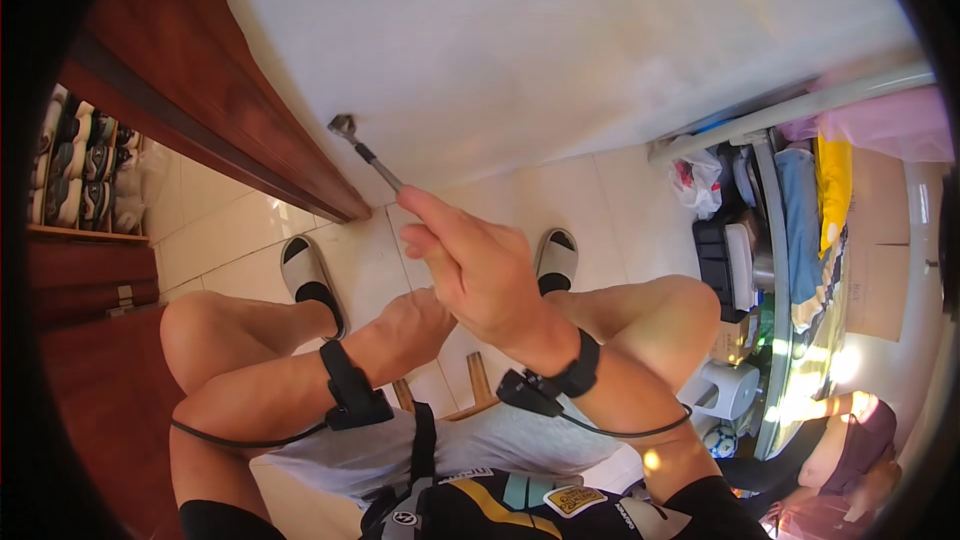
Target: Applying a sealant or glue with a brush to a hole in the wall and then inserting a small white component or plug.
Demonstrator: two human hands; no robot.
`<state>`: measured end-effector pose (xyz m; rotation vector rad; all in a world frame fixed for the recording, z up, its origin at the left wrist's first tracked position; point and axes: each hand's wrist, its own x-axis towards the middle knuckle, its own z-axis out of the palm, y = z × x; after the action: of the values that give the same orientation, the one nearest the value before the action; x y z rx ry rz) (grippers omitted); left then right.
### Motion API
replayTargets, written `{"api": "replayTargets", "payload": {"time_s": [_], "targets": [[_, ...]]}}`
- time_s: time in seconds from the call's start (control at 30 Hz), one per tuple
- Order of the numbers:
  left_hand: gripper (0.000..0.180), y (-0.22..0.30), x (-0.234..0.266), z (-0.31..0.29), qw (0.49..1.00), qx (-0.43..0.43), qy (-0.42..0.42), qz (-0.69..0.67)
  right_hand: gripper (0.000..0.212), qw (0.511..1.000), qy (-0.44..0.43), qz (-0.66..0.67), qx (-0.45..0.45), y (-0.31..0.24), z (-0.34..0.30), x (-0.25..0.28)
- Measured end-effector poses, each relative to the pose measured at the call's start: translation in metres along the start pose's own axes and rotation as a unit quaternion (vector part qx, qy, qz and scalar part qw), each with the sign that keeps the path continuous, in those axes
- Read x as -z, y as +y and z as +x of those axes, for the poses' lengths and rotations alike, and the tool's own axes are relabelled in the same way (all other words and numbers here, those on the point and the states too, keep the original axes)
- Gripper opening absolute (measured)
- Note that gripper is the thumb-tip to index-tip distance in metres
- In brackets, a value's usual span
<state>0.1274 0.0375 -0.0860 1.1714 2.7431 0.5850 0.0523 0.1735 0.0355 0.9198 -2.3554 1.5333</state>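
1. R hand [485, 275]: fingers [440, 218] curled tog. round the grip of a metal-shafted tool [384, 172]; one digit lies fwd. along the shaft.
2. L hand [425, 325]: directly behind R fingers, partly hidden. Finger state, incl. any hold on the tool: can't tell.
3. Tool pos.: shaft runs up-left from R fingertips, past dark collar [366, 153], to metal head [343, 126].
4. White wall [600, 50]: ahead of fingers, behind head. Contact vs. gap: can't tell.
5. Status (judged): tool gripped and aimed wallward, so prep. looks done. Faint brownish marks on wall, up-right of fingers; origin unclear. No finished area distinguishable.
6. Remaining (judged): work appears in progress, as tool is in hand; amt. left can't be read.
7. Surroundings: brown wooden panel [190, 70], up-left of fingers; slippers [308, 270], either side, on tiled floor [215, 205]; loaded rack [775, 280], far R.
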Motion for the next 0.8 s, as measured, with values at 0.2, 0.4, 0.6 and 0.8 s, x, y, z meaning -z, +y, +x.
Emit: {"api": "replayTargets", "payload": {"time_s": [0.2,0.4,0.6,0.8], "targets": [[0.021,-0.011,-0.002,-0.007,0.995,0.016,0.009,-0.1,0.038,0.999,-0.03,0.036,-0.003,-0.001,-0.004,-0.012],[0.013,0.005,0.04,0.011,0.996,0.049,-0.075,0.017,0.032,0.992,0.0,-0.039,-0.121,0.025,-0.011,0.019],[0.012,0.0,0.031,-0.001,0.999,-0.004,-0.033,0.011,0.036,0.991,0.068,-0.049,-0.102,0.002,-0.01,0.038],[0.011,-0.001,0.029,0.001,0.994,0.045,-0.096,-0.016,0.033,0.991,0.068,-0.059,-0.094,0.028,-0.015,0.024]]}}
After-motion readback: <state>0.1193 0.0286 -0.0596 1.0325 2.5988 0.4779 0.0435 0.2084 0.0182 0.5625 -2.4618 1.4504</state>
